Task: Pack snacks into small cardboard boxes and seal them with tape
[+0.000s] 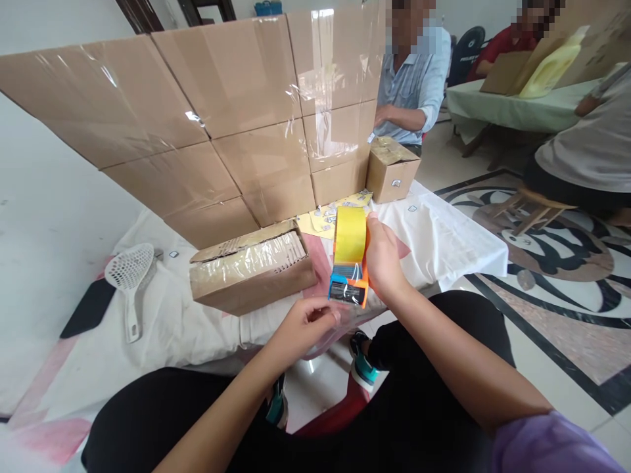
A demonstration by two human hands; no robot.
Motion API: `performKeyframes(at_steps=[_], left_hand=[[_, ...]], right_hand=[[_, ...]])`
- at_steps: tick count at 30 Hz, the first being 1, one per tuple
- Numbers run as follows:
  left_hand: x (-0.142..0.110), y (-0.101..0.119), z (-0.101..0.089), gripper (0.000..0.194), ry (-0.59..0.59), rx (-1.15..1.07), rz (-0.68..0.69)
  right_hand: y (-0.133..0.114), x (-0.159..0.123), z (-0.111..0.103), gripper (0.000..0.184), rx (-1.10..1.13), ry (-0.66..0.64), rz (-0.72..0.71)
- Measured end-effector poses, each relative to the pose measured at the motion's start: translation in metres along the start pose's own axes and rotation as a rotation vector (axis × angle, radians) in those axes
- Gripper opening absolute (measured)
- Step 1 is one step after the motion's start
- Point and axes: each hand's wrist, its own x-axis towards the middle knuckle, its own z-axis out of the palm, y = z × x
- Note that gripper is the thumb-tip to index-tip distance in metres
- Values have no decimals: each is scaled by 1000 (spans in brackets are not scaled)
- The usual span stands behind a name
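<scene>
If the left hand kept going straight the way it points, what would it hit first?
Most likely the tape dispenser held in the right hand; its near end appears just beyond the fingertips of the left hand. Depth is unclear, so it might pass underneath instead.

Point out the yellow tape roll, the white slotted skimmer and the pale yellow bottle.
Yellow tape roll (351, 236): head view, on its outer face.
White slotted skimmer (131, 316): head view, on its handle.
Pale yellow bottle (548, 73): head view, on the side of its body.
</scene>
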Motion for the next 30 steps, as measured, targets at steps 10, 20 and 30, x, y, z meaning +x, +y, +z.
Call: performKeyframes(at_steps=[10, 20, 30], left_hand=[[-1, 0, 6, 36, 52, -22, -19], [-17, 6, 2, 43, 36, -126, -151], [-15, 10, 9, 40, 40, -60, -79]], right_hand=[[-12, -7, 1, 55, 109, -38, 3], [-15, -5, 1, 56, -2, -9, -146], [-10, -6, 6, 41, 242, -144, 0]])
